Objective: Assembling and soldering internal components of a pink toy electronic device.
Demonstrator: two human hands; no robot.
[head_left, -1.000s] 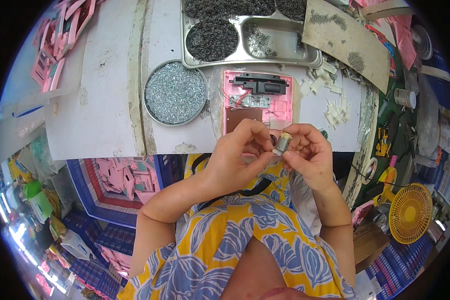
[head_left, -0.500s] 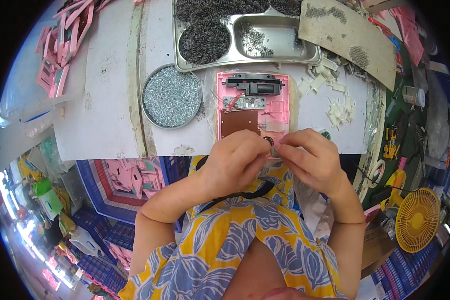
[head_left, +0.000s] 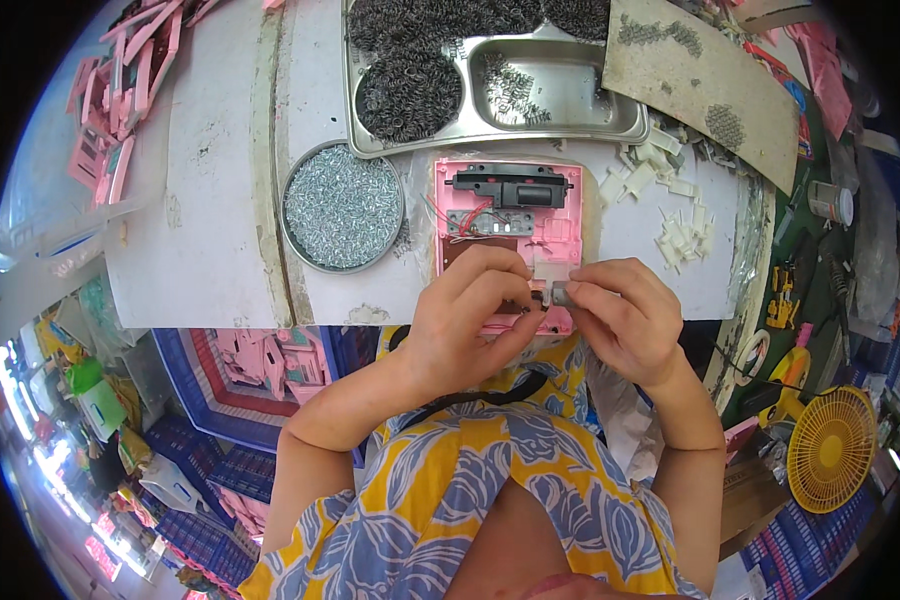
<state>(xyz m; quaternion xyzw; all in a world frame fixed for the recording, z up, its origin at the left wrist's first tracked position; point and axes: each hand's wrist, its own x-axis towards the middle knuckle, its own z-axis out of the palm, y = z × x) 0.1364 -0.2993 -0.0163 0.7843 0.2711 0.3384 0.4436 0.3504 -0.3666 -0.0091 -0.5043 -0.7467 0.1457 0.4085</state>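
A pink plastic housing (head_left: 560,228) lies on the table's near edge with a black motor unit (head_left: 515,186), a grey metal plate with red wires (head_left: 489,222) and a brown board (head_left: 500,246) inside. Over its near end both my hands meet. My left hand (head_left: 478,315) pinches a small dark part (head_left: 537,299), partly covered by the fingers. Between the thumb and fingers of my right hand (head_left: 625,312) is a small grey piece (head_left: 561,294), its kind unclear. The two small parts are close together; whether they touch I cannot tell.
A round tin of screws (head_left: 292,212) stands left of the housing. Beyond it is a metal tray (head_left: 620,117) of black springs. White plastic pieces (head_left: 685,235) lie to the right. Below the table at left is a blue crate (head_left: 185,380) of pink parts; a yellow fan (head_left: 832,450) stands right.
My fingers have drawn slightly apart, and the small grey piece in my right hand now shows more plainly. The whole view has shifted a little downward.
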